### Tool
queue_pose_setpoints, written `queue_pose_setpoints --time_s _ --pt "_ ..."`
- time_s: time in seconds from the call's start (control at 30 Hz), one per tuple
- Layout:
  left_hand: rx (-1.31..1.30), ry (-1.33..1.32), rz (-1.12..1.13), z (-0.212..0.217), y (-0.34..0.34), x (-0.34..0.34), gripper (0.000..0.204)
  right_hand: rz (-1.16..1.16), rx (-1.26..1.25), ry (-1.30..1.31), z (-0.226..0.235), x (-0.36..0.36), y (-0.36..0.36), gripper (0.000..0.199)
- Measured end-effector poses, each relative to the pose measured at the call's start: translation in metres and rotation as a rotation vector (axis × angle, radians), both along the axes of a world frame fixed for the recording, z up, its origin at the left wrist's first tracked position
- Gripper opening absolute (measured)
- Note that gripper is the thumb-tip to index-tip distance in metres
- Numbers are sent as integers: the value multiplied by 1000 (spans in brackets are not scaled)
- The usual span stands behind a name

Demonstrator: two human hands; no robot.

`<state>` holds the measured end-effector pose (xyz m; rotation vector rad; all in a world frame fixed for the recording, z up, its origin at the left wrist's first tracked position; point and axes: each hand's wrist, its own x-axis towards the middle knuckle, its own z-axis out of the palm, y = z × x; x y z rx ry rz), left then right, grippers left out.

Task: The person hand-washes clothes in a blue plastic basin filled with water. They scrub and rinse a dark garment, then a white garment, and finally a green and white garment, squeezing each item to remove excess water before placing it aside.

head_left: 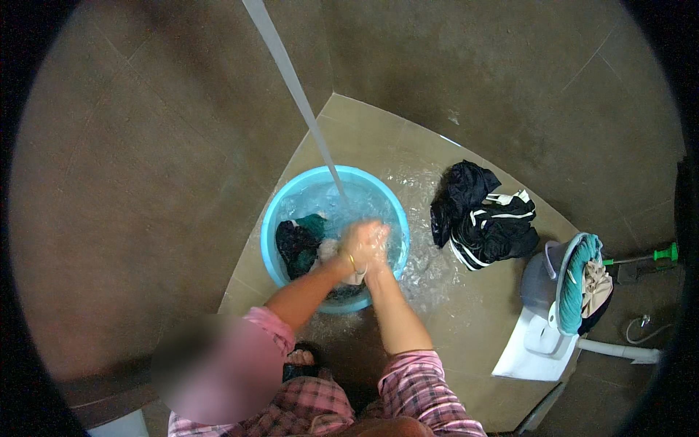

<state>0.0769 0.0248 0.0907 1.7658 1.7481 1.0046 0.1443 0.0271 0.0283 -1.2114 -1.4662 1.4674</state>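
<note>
A light blue round tub (270, 251) holds water and soaking clothes. Over its right half, my left hand (354, 240) and my right hand (377, 249) press against each other with fingers closed. Pale cloth (328, 251) shows beside and beneath them and seems gripped between the palms, though the fingers hide most of it. Dark garments (293, 247), black and deep green, lie in the water left of my hands. A yellow bangle circles my left wrist. From above, a stream of water (295, 87) slants into the tub near its middle.
Right of the tub, a heap of black clothes with white stripes (495, 226) lies on the wet tiled floor (429, 284). A grey bucket (537, 280) with teal and beige cloth stands further right, by a white board (517, 357) and a white pipe (615, 351). Brown walls meet behind.
</note>
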Motion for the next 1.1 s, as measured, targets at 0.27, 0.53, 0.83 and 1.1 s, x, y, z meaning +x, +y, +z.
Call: queue_pose_setpoints --time_s 0.27,0.53,0.83,1.1 --pt "-142 -263 698 -118 5 -126 47 -181 64 -35 70 -25 17 47" --pt "-349 168 -3 -118 -31 -102 43 93 346 -876 -4 -10 -13 40" --pt "-121 97 183 43 -27 -116 30 -343 204 76 112 16 40 17" --pt "-96 -771 -81 159 -73 -77 57 114 183 381 234 23 5 22"
